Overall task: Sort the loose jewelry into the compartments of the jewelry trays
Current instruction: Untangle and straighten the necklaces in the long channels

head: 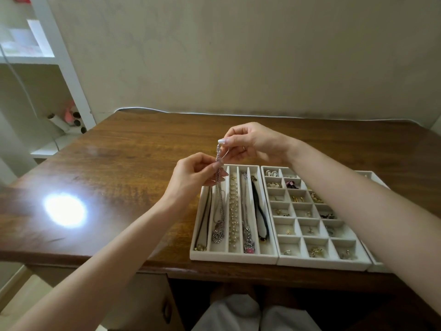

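Note:
A silver chain necklace (220, 201) hangs down into the second long slot of the left jewelry tray (233, 256). My right hand (250, 142) pinches its top end above the tray's far edge. Just below, my left hand (194, 175) pinches the same chain between thumb and fingers. The chain's lower part lies piled in the slot. The other long slots hold a dark cord, a pearl strand (233, 211), another silver chain and a black necklace (260, 211). The grid tray (322, 262) to the right holds rings and earrings in small square compartments.
Both trays sit on a brown wooden table (124, 168) near its front edge. My right forearm crosses over a third tray (378, 267) at the far right. A bright light glare (64, 210) shows on the table's left. White shelves stand at the left.

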### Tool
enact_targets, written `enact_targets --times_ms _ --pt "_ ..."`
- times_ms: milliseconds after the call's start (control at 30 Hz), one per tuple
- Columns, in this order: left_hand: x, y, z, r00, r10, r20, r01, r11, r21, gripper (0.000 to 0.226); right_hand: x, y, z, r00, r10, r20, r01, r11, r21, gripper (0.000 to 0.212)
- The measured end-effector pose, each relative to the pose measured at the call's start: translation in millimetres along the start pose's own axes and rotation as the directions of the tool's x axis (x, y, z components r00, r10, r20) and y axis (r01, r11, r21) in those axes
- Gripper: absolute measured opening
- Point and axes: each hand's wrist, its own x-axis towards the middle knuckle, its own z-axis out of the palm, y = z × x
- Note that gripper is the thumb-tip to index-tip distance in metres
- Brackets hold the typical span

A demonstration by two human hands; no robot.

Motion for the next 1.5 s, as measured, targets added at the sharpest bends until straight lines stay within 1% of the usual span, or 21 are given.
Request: enact_targets --times_ms 133,233,300,367,467,533,600,700,733,800,867,967,1100,1167,1267,1300,1333,1367,1400,1433,1500 --pt "3.4 1.0 -2.7 0.999 0.014 -0.043 -0.013 1.0 0.011 0.008 -1.9 0.8 -2.0 0.999 0.012 -0.048 -0.008 0.997 0.078 0.011" --pt "7.2 1.4 -3.3 0.995 0.038 -0.092 -0.034 0.999 0.042 0.009 -4.0 3.3 -3.0 0.999 0.019 -0.044 -0.013 0.991 0.133 0.012" --pt "8.5 4.0 -2.7 0.993 0.04 -0.111 -0.037 0.999 0.029 0.011 -6.4 4.7 -1.8 0.999 0.022 -0.038 -0.015 0.985 0.171 0.011" --pt "8.4 8.2 -1.8 0.995 0.029 -0.095 -0.031 0.999 -0.022 0.012 -9.2 5.2 -0.7 0.999 0.024 -0.043 -0.015 0.981 0.193 0.011" --pt "7.6 12.6 -1.2 1.0 -0.008 -0.017 0.006 0.993 -0.115 0.008 -11.8 5.2 0.0 0.996 0.03 -0.079 -0.017 0.986 0.168 0.01" --pt "8.6 13.3 -0.5 0.999 -0.024 0.022 0.027 0.99 -0.141 0.006 -11.8 5.1 0.3 0.995 0.029 -0.098 -0.013 0.987 0.159 0.011" --pt "9.4 14.1 0.9 0.999 -0.03 0.046 0.035 0.992 -0.119 0.003 -11.6 5.0 0.3 0.993 0.029 -0.115 -0.01 0.987 0.161 0.011" --pt "9.6 15.9 4.2 0.996 -0.018 0.083 0.02 1.0 -0.02 0.019 -12.0 4.1 0.6 0.99 0.026 -0.139 -0.003 0.987 0.162 0.011" --pt "9.4 17.0 5.0 0.996 -0.008 0.089 0.006 1.0 0.027 0.02 -12.4 3.9 0.8 0.989 0.02 -0.148 0.003 0.988 0.153 0.011" --pt "8.7 18.4 5.8 0.994 0.012 0.104 -0.022 0.995 0.095 0.014 -13.4 2.9 1.5 0.988 0.001 -0.156 0.018 0.993 0.121 0.01" --pt "7.8 19.6 6.0 0.994 0.021 0.111 -0.034 0.993 0.115 0.01 -14.4 2.1 2.1 0.988 -0.013 -0.156 0.029 0.994 0.103 0.01" --pt "9.0 20.9 4.5 0.994 0.012 0.112 -0.025 0.993 0.115 0.012 -15.8 1.4 1.9 0.986 -0.021 -0.163 0.037 0.994 0.099 0.008" --pt "11.5 20.5 2.1 0.988 -0.064 0.14 0.042 0.987 0.157 0.012 -17.0 1.4 0.9 0.985 -0.039 -0.167 0.05 0.997 0.065 0.008" --pt "12.6 19.4 1.1 0.985 -0.103 0.135 0.09 0.991 0.099 0.007 -17.1 2.3 1.0 0.986 -0.049 -0.158 0.057 0.997 0.049 0.007" --pt "14.8 19.9 -1.2 0.979 -0.145 0.144 0.166 0.975 -0.147 0.01 -16.5 6.3 1.5 0.987 -0.044 -0.153 0.049 0.998 0.026 0.009" --pt "15.4 20.3 -2.4 0.977 -0.147 0.156 0.177 0.964 -0.199 0.011 -16.3 7.9 1.8 0.987 -0.042 -0.157 0.046 0.999 0.02 0.01" --pt "15.5 21.0 -3.8 0.975 -0.143 0.17 0.177 0.962 -0.208 0.012 -16.1 9.1 1.9 0.986 -0.041 -0.164 0.044 0.999 0.014 0.009" --pt "15.6 21.4 -5.4 0.974 -0.135 0.18 0.166 0.971 -0.173 0.011 -15.9 9.6 1.7 0.984 -0.041 -0.173 0.044 0.999 0.015 0.008" --pt "15.2 22.2 -7.2 0.974 -0.126 0.187 0.146 0.985 -0.096 0.009 -15.7 10.0 1.3 0.982 -0.039 -0.184 0.044 0.999 0.023 0.007" --pt "14.5 22.6 -9.2 0.975 -0.115 0.192 0.113 0.993 0.018 0.008 -15.5 9.9 0.9 0.98 -0.036 -0.194 0.044 0.998 0.035 0.006" --pt "13.1 22.8 -11.7 0.978 -0.084 0.193 0.032 0.965 0.259 0.008 -15.3 8.9 -0.1 0.977 -0.034 -0.211 0.048 0.997 0.061 0.004"
